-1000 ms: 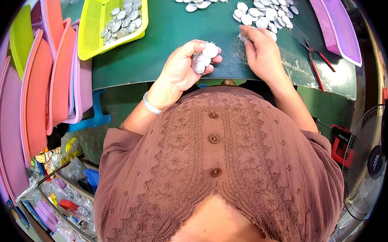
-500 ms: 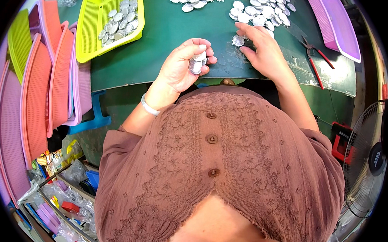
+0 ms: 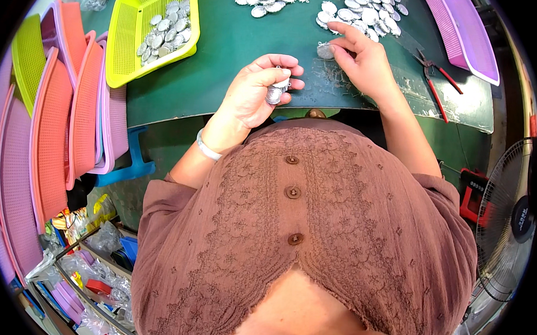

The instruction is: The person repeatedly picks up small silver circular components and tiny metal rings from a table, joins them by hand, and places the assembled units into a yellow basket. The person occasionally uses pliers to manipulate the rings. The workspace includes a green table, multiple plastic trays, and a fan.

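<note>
Left of centre in the upper frame, the left hand [image 3: 254, 89] curls its fingers shut around a small stack of silvery round discs [image 3: 276, 91]. To its right, the right hand [image 3: 363, 61] pinches one flat, shiny disc [image 3: 326, 50] between thumb and fingertips on the green table [image 3: 238, 40], just below the loose pile of discs [image 3: 347, 9] at the top edge.

The left hand [image 3: 257, 92] is raised in front of the chest, its wrist bent back and its forearm running down and to the left. Its fingers [image 3: 279, 63] are curled inward, closed with the thumb around something small. The right hand [image 3: 363, 61] reaches farther forward, palm down, forearm angling back toward the body. Its index finger and thumb pinch together at the tips, the other fingers loosely bent beside them.
</note>
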Demonstrator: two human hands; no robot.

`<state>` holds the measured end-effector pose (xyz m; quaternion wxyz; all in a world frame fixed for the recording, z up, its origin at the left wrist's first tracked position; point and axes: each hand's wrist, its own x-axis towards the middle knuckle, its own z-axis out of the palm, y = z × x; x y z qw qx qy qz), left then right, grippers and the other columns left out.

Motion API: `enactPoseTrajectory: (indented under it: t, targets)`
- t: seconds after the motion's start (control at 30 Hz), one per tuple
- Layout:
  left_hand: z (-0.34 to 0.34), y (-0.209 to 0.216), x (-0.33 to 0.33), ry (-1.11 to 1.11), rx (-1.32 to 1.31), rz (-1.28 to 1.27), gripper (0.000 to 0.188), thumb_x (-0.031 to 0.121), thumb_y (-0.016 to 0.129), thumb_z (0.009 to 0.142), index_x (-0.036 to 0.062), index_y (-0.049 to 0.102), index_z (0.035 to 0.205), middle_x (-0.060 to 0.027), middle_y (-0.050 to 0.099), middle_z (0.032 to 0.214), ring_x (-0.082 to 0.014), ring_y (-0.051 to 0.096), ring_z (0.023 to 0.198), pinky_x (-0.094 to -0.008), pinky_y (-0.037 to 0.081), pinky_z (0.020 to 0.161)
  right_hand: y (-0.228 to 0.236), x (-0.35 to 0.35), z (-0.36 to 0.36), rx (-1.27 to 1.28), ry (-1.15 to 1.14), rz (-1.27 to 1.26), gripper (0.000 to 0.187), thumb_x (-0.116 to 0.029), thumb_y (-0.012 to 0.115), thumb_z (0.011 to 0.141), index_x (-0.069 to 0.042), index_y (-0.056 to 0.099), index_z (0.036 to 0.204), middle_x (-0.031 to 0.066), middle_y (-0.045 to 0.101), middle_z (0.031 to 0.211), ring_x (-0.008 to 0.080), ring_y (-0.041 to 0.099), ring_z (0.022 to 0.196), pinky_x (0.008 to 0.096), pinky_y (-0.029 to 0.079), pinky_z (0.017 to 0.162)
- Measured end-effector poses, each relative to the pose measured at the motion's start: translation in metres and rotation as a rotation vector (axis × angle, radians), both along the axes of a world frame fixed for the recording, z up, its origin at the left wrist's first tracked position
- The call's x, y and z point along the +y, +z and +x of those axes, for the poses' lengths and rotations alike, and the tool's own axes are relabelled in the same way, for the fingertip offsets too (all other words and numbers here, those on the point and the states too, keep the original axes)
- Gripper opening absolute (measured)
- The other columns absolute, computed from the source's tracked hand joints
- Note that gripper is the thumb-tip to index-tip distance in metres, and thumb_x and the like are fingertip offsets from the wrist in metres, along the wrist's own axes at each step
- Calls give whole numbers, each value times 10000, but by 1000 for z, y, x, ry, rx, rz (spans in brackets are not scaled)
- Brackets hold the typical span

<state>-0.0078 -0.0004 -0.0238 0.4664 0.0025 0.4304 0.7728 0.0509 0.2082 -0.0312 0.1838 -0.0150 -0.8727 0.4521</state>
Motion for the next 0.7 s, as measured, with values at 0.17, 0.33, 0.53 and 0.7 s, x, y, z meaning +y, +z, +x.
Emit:
enactPoseTrajectory:
  t: [0.17, 0.33, 0.53, 0.7]
  targets:
    - [1, 0, 4, -8, 24, -32, 177, 64, 558, 833, 20, 523, 1001, -78, 587, 850, -157, 587, 737, -220, 465, 527, 12, -11, 1, -242, 65, -558, 387, -78, 592, 786, 11, 515, 1155, 19, 610, 735, 71, 554, 620, 196, 424, 564]
    - [2, 0, 10, -16, 52, -42, 153, 131, 619, 813, 53, 544, 921, -36, 596, 820, -110, 575, 697, -206, 446, 525, 18, -22, 3, -335, 120, -778, 410, -71, 592, 782, 56, 487, 1157, 37, 598, 706, 73, 552, 610, 190, 420, 537]
    - [4, 3, 11, -32, 61, -55, 160, 165, 618, 820, 49, 544, 902, -35, 593, 818, -109, 568, 694, -217, 429, 537, 20, -26, 4, -365, 149, -878, 400, -68, 592, 788, 69, 477, 1146, 44, 593, 693, 81, 554, 599, 191, 432, 534]
    - [3, 3, 9, -45, -6, -31, 146, 162, 596, 828, 46, 547, 903, -43, 589, 809, -121, 568, 694, -225, 428, 526, 20, -26, 5, -373, 164, -889, 385, -68, 590, 791, 65, 481, 1136, 45, 594, 702, 82, 551, 598, 192, 433, 538]
